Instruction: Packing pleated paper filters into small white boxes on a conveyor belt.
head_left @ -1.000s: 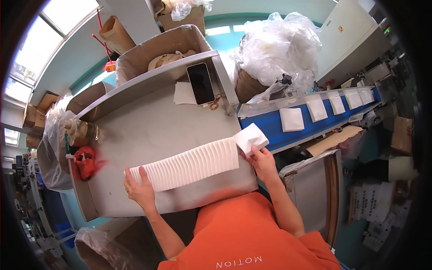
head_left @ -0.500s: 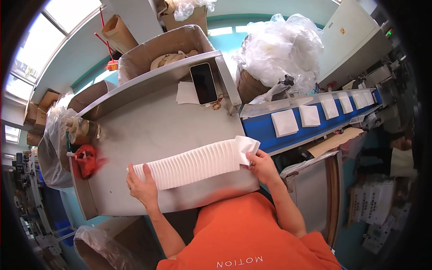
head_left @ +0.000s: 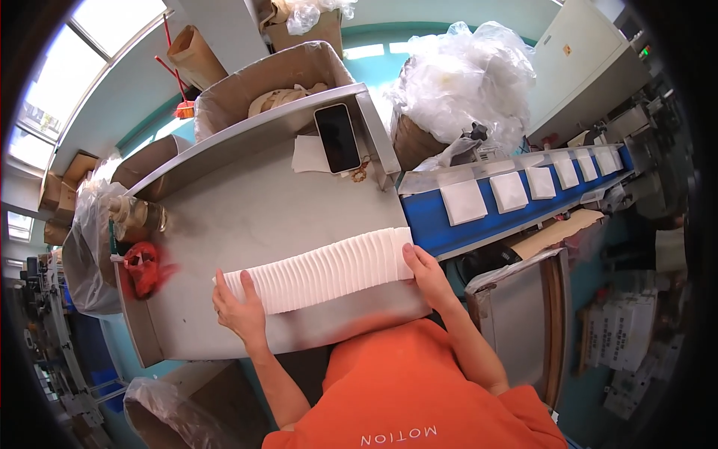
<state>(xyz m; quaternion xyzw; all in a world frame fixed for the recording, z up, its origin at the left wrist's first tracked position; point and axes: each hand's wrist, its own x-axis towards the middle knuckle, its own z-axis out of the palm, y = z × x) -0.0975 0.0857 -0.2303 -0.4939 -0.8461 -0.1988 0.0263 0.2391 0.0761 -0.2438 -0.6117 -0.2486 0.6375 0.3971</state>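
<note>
A long row of folded white napkins (head_left: 333,267) stands packed on edge across the metal table, running from lower left to upper right. At its left end is my left hand (head_left: 239,310), the fingers behind the end and the thumb laid over the top. My right hand (head_left: 432,278) presses its fingers against the right end, where the last napkin sits flush with the others. Between them, the two hands hold the row in. To the right, several folded white napkins (head_left: 464,202) lie spaced out along a blue conveyor belt (head_left: 480,229).
Toward the table's (head_left: 224,202) back corner lie a black-screened phone (head_left: 338,138) and some white paper (head_left: 308,155). A red plastic bag (head_left: 142,266) is at the left edge. Behind stand a lined carton (head_left: 213,112) and a heap of clear plastic (head_left: 471,82). Raised metal walls edge the table.
My right hand has set the loose napkin upright against the row's right end and now presses there. My left hand has barely moved. Napkins on the belt have shifted toward the table.
</note>
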